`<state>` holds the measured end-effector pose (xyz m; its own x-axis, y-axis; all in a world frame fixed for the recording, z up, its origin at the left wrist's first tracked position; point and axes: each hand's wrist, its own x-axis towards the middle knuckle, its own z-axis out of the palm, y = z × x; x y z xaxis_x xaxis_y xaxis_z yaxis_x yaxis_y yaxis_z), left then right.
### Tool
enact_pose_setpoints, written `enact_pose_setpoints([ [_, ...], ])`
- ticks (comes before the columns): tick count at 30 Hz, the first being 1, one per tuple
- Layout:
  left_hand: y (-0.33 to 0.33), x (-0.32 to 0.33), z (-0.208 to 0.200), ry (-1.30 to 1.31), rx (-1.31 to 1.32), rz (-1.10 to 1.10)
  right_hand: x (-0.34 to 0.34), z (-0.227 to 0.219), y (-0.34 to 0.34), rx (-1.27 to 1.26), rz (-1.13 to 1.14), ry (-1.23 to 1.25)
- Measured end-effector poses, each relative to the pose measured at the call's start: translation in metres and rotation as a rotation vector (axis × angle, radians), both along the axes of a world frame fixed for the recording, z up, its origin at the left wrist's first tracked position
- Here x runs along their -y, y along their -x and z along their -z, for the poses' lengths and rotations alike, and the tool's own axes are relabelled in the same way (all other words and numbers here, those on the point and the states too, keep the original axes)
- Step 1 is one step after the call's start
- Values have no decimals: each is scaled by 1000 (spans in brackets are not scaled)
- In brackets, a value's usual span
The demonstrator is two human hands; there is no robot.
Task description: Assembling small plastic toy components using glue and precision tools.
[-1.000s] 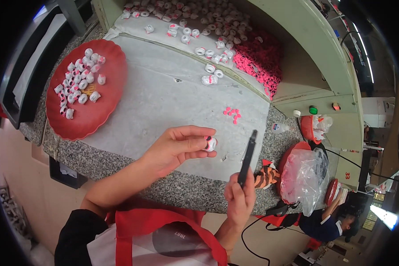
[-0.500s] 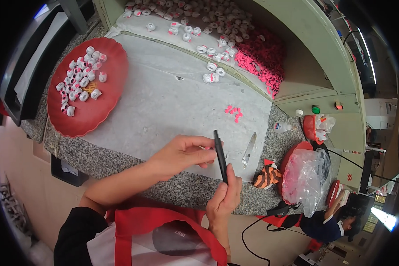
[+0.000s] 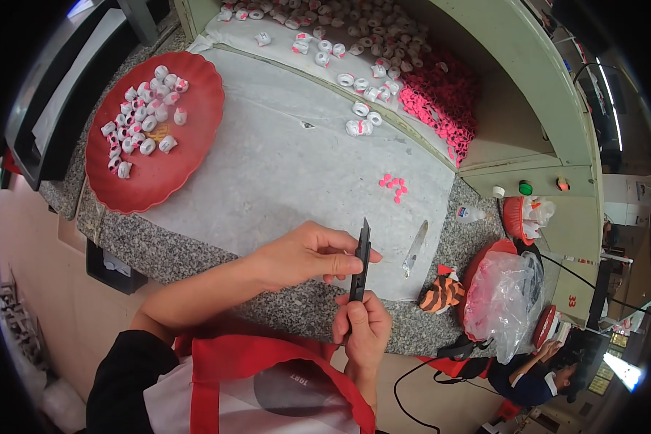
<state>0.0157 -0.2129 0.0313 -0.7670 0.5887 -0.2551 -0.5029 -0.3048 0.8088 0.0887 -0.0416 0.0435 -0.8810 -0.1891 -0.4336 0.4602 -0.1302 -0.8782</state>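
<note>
Landmark = white sheet [image 3: 267, 152]. It likely keeps the granite counter [image 3: 184, 254] clean.

Pale green cabinet [image 3: 589, 134] rises past the sheet's far edge, with loose white ring pieces [image 3: 383, 47] and a pink heap [image 3: 434, 108] inside, presumably stock within arm's reach.

Red scalloped plate [image 3: 199, 155] overlaps the sheet's left end; its raised rim probably keeps the white-and-pink pieces [image 3: 148, 147] from rolling off. Clear plastic bag [image 3: 506, 293] sits right of the sheet, bunched over a second red dish [image 3: 472, 334].

Left hand [image 3: 304, 259] is over the sheet's near edge: thumb against the knife, fingers passing behind. Can't tell if it clamps the knife or a small part hidden there. Right hand [image 3: 365, 327], just off the near edge, is clamped on the lower handle of the black utility knife [image 3: 359, 281]. Knife stands near the middle of the sheet's near edge, tip pointing away from the body, likely for a safe, steady grip.

Striped orange-black item [image 3: 442, 293] lies just off the sheet's near right corner. Thin metal strip [image 3: 415, 249] lies flat on the right end. Small pink bits [image 3: 394, 188] are loosely grouped on the sheet's right half, probably for easy picking.
</note>
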Motion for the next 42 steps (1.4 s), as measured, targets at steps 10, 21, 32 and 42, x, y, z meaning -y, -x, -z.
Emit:
enact_pose_setpoints([
  [10,8,12,0,-435,241,-118,-7,-21,40,-421,74,-105],
  [21,3,13,1,-374,253,-141,-13,-35,62,-930,-294,-866],
  [32,1,11,2,-252,214,-77,-2,-30,64,-1146,-374,-1181],
  [42,1,10,7,-272,297,6,-2,-21,63,-1271,-324,-1300],
])
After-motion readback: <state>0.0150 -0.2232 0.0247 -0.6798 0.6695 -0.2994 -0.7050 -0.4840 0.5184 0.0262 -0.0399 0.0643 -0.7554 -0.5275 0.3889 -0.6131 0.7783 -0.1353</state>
